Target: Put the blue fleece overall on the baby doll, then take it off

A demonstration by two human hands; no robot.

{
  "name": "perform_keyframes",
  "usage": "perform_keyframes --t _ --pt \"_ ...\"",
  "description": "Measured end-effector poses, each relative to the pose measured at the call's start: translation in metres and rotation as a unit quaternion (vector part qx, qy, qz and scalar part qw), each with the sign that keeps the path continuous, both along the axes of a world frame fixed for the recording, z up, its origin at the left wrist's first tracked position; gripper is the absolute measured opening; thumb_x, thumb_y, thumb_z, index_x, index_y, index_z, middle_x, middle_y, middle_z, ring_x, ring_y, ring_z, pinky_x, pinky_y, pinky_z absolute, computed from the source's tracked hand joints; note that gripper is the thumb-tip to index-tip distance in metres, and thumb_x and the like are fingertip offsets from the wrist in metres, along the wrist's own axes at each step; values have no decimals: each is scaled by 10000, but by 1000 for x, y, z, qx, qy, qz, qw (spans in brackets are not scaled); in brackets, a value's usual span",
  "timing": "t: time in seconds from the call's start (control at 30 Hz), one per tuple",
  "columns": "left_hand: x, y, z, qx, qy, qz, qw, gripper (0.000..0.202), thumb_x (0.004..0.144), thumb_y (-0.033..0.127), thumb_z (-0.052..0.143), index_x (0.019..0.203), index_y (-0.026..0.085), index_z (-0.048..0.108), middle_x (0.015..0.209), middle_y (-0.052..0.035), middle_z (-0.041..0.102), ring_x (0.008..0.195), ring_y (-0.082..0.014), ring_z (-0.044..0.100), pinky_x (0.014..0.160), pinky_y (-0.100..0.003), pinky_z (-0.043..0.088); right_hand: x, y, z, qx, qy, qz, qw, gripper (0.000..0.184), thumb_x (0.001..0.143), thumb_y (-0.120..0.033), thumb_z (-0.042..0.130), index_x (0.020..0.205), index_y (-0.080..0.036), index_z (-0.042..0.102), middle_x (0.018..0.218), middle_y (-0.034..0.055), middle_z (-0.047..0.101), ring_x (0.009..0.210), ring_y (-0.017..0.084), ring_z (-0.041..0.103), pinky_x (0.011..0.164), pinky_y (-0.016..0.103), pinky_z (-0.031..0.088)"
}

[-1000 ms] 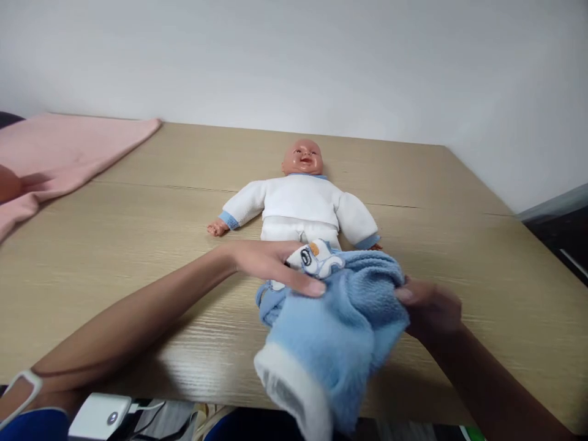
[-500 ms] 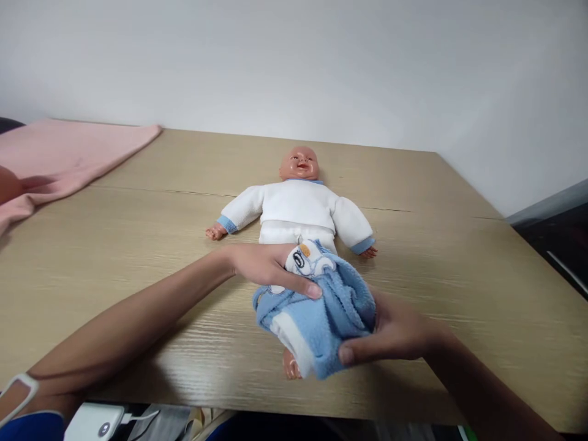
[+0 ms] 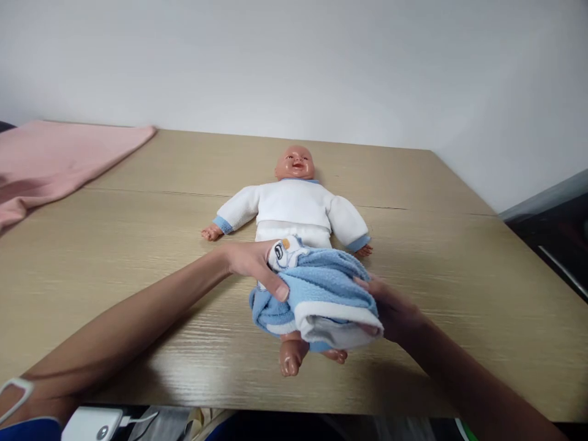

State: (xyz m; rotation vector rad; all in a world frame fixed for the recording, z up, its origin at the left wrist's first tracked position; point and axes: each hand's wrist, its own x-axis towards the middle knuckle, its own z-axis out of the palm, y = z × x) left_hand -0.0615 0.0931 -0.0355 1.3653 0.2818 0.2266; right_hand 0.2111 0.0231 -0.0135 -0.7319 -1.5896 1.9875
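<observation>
A baby doll [image 3: 294, 205] in a white top with blue cuffs lies on its back, its head away from me and its feet towards me. Over its legs I hold a bunched blue fleece garment [image 3: 328, 275] with white trim and a cartoon animal face. My left hand [image 3: 257, 260] grips the cloth on the left, thumb on top. On the right, my right hand [image 3: 390, 306] grips the garment; some of its fingers are hidden behind or inside the cloth. The white-trimmed opening faces me. Both doll feet show below the garment.
The doll lies on a wooden table [image 3: 138, 257] against a pale wall. A pink cloth [image 3: 68, 153] is spread at the far left. Below the near edge sits a white power bank [image 3: 92, 424] with a cable. Something dark stands beyond the right edge.
The right side of the garment has been lifted and turned, so its white-trimmed opening now faces me. My right hand has moved up slightly, and more of the doll's feet shows.
</observation>
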Motion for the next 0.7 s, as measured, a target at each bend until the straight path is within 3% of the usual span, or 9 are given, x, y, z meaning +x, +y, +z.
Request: perform_keyframes --t 0.07,0.17,0.23,0.33,0.37,0.43,0.5,0.6,0.7 --pt "-2 -1 0 8 5 15 1000 610 744 591 986 1145 170 803 936 -82 848 989 -288 810 1013 -415 660 2 -2 1 -61 41 41 996 504 910 -753 753 914 -257 665 607 -44 538 474 172 512 483 308 474" --pt "-8 -2 -3 8 30 73 997 542 797 639 938 1019 161 812 833 -75 818 883 -273 800 884 -383 680 3 -2 2 -97 77 79 989 656 780 -595 961 1268 -238 708 768 -26 694 565 179 627 546 289 525" --pt "-11 -4 -4 -3 48 119 992 546 793 656 938 971 155 810 775 -66 793 763 -247 770 756 -347 663 3 -1 2 -44 46 13 998 714 781 -458 999 1395 -249 703 977 21 800 740 199 732 693 304 603" --pt "-7 -8 -3 -13 72 134 988 526 793 638 948 953 157 809 805 -58 794 705 -209 725 650 -298 603 3 -1 -3 32 1 -189 981 538 813 -384 979 1299 -269 779 1214 46 824 1072 255 766 983 367 608" --pt "-4 -10 -1 -18 77 134 988 510 792 623 955 948 161 805 829 -53 798 707 -197 714 634 -283 582 2 -2 -5 37 -4 -241 970 417 831 -397 954 1196 -266 801 1164 37 825 1069 260 755 991 377 599" --pt "4 -13 1 -35 82 149 985 484 792 594 965 950 168 796 862 -42 799 717 -179 696 634 -267 555 1 -1 -7 41 -7 -299 953 198 867 -405 888 914 -252 771 909 9 774 874 231 701 867 361 588" --pt "12 -15 3 -63 73 166 981 481 802 591 954 967 170 788 873 -39 795 750 -181 699 686 -279 567 -1 0 -5 61 -23 -312 948 249 872 -354 829 719 -247 665 717 -16 658 700 188 581 733 333 533" --pt "24 -18 9 -64 20 158 985 482 827 618 913 934 170 769 866 -41 785 834 -206 726 811 -315 599 -3 0 6 84 -77 -293 949 231 868 -336 767 693 -243 648 620 -20 607 627 174 522 664 323 487" --pt "34 -27 17 17 4 138 990 291 871 415 898 973 177 765 999 -44 818 1006 -222 754 966 -323 590 -4 -13 18 45 -128 -290 947 132 826 -339 788 859 -237 712 661 -28 648 618 172 549 620 304 488"
